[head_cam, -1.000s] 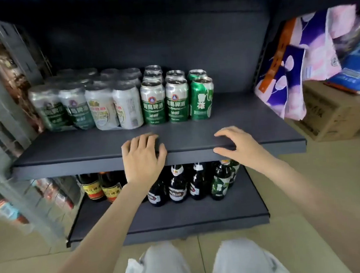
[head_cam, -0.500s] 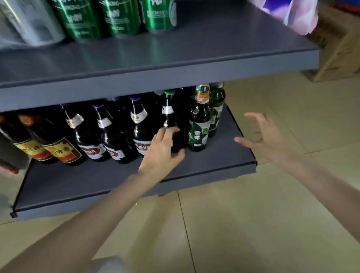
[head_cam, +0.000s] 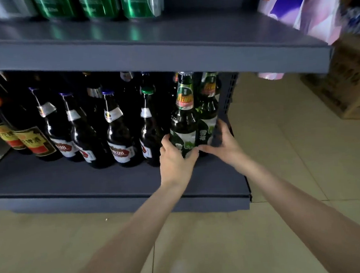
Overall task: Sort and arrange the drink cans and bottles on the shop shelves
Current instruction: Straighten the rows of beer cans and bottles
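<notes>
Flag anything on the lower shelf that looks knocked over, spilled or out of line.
Nothing stands out. The dark glass bottles stand upright on the lower grey shelf, no spill visible. The left hand and right hand grip the two green-labelled bottles at its right end.

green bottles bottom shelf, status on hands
Left hand grips front green bottle. Right hand cups second green bottle. Upper shelf close overhead.
</notes>
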Demonstrator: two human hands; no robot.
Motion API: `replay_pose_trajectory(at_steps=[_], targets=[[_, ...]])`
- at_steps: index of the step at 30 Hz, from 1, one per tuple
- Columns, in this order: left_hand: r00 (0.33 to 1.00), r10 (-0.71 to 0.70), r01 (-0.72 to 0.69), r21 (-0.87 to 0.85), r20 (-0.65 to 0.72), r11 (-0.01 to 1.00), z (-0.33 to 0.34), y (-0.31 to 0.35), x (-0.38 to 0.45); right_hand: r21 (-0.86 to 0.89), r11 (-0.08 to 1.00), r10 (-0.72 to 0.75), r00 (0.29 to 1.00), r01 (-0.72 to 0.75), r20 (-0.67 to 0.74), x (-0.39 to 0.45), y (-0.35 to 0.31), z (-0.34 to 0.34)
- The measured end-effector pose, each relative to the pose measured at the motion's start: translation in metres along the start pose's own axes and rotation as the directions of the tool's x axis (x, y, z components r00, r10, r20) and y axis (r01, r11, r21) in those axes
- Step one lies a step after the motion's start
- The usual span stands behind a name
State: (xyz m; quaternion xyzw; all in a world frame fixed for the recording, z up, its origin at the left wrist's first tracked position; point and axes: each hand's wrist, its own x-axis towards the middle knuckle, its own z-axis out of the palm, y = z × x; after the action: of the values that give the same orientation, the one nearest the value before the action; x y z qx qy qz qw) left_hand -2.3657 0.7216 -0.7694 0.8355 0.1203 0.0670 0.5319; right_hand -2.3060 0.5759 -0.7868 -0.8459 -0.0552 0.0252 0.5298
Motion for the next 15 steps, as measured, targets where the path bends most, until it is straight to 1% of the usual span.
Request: replay_pose_trajectory(at_steps=[2,3,4,6,8,10,12,15], targets=[[0.984,-0.172,0.173,-0.034,0.039,0.984,0.001,-0.006,0.000,0.039,0.999,0.001,1.000,0.000,-0.018,0.004,0.003,0.002],[0.974,-0.220,0.221,-0.025,0.054,0.975,0.000,-0.009,-0.002,0.042,0.999,0.004,1.000,-0.003,-0.029,0.006,0.003,0.002],[0.971,-0.232,0.232,-0.011,0.053,0.973,0.000,-0.012,-0.004,0.041,0.999,0.008,0.999,-0.006,-0.034,0.009,0.002,0.002],[0.981,-0.194,0.194,-0.001,0.013,0.981,0.002,-0.017,-0.005,0.043,0.999,0.016,1.000,-0.015,-0.020,0.016,0.000,0.003],[0.993,-0.109,0.109,-0.007,-0.045,0.994,0.007,-0.019,-0.004,0.044,0.999,0.006,1.000,-0.006,-0.010,0.021,0.000,0.005],[0.993,-0.047,0.047,-0.002,-0.107,0.999,0.015,-0.017,-0.004,0.041,0.999,-0.017,0.999,0.019,-0.042,0.023,0.003,0.005],[0.986,-0.027,0.033,0.033,-0.163,0.999,0.025,-0.015,-0.007,0.035,0.998,-0.047,0.995,0.050,-0.090,0.022,0.006,0.004],[0.973,-0.042,0.053,0.045,-0.226,0.998,0.038,-0.012,-0.006,0.020,0.997,-0.073,0.989,0.076,-0.132,0.017,0.011,-0.003]])
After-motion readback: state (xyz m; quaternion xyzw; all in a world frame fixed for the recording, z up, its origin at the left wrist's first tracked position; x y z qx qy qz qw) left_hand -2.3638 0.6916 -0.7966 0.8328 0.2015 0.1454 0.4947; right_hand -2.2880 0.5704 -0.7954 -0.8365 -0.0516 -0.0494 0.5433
